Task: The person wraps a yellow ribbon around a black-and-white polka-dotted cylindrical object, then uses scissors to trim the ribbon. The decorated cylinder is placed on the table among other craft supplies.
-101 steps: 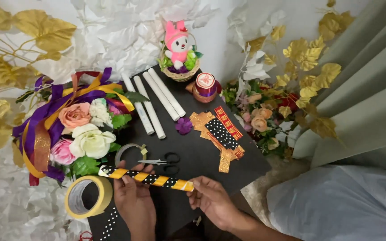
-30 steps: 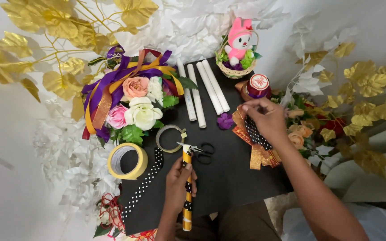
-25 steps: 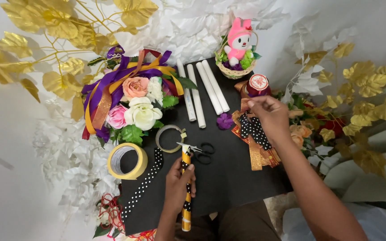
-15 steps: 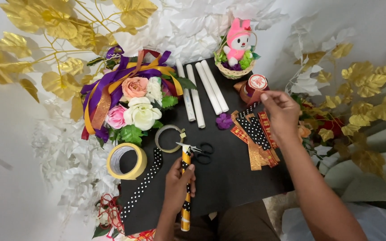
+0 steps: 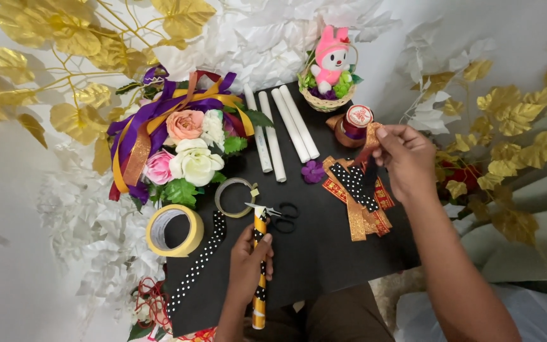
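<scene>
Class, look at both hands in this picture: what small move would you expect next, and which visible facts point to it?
Probably the right hand carries its gold ribbon over to the stick. The fingers pinch that strip above the ribbon pile, while the left hand holds the wrapped yellow stick steady near the scissors.

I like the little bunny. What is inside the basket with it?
The small woven basket holds a pink and white plush bunny among green and purple flowers. Its bottom is covered.
</scene>
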